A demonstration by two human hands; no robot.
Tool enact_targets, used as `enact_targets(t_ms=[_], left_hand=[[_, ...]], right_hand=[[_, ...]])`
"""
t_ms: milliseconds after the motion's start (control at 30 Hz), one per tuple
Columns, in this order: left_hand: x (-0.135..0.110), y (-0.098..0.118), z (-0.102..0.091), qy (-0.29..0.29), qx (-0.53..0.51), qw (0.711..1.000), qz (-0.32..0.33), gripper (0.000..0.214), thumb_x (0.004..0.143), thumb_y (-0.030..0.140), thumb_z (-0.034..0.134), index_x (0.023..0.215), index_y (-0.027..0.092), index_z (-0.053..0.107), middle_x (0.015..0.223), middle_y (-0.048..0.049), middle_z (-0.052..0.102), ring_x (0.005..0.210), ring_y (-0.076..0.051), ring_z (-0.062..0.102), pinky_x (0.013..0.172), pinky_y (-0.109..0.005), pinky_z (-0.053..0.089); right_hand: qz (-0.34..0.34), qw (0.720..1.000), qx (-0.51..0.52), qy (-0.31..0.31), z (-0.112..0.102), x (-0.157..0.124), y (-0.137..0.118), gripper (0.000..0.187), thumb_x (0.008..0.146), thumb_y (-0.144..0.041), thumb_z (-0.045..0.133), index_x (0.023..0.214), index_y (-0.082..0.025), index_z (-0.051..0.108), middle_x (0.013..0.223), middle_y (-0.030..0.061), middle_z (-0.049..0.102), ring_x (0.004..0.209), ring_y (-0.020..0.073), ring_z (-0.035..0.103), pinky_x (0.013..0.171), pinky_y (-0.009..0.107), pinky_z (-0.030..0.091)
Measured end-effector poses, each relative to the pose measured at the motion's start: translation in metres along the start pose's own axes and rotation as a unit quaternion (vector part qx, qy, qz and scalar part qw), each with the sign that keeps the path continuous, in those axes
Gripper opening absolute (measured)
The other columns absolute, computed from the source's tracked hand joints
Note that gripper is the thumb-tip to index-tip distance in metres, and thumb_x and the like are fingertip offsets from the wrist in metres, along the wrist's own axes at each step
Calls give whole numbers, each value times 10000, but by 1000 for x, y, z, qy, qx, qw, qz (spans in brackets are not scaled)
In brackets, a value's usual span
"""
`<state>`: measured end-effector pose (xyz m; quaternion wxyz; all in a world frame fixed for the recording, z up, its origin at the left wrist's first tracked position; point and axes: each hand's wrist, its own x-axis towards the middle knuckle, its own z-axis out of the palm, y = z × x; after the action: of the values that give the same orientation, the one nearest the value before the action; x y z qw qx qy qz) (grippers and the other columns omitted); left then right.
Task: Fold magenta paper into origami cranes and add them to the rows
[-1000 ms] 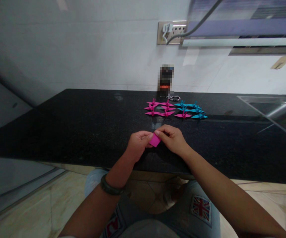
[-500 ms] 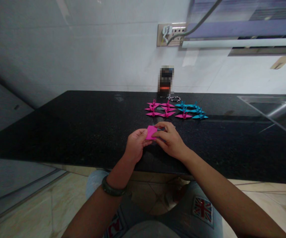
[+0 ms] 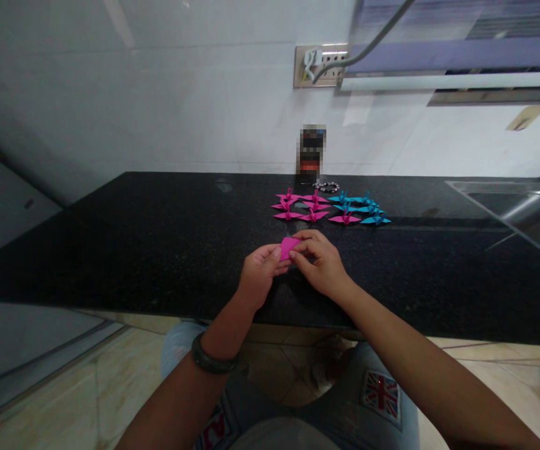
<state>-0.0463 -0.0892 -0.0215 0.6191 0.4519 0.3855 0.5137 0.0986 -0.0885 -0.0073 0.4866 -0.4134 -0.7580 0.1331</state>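
Note:
Both my hands pinch a small folded piece of pink paper [image 3: 289, 247] just above the black stone counter [image 3: 157, 237]. My left hand [image 3: 260, 275] grips its left edge with thumb and fingers. My right hand [image 3: 319, 262] holds the right edge, fingers curled over the top. Beyond the hands, a cluster of finished pink paper cranes [image 3: 300, 206] lies on the counter, with several blue paper cranes [image 3: 364, 209] beside it on the right.
A small dark container [image 3: 312, 153] stands against the white tiled wall, a beaded bracelet [image 3: 327, 186] lying in front of it. A steel sink [image 3: 514, 209] sits at the right end. A wall socket [image 3: 319, 62] with a cable hangs above.
The pink paper has been raised and moved slightly away from me, and turned between the fingers. Both hands shifted forward with it.

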Motion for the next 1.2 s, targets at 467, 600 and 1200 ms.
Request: enact_targets(t_ms=[467,600,1200], left_hand=[[-2,5,5,16,33,999,1,376,663,307,667,981,110,623,826,-88,690,713,-149,644,630,-234,502],[-2,4,4,16,38,999,0,360,671,301,660,977,115,623,835,-87,692,702,-147,648,620,-232,502],[2,2,-4,81,-6,996,44,330,634,277,684,918,122,619,675,-9,629,561,-75,547,570,-201,430]], right_hand=[[38,998,39,9,0,0,-1,85,742,-170,534,672,-176,582,927,63,551,848,166,543,614,271,472],[75,993,86,1,-1,0,2,143,733,-229,562,868,-187,583,968,71,552,867,170,541,565,240,467],[319,878,348,-78,-1,2,2,177,646,-271,640,734,-141,560,538,-34,549,428,55,484,413,181,427]])
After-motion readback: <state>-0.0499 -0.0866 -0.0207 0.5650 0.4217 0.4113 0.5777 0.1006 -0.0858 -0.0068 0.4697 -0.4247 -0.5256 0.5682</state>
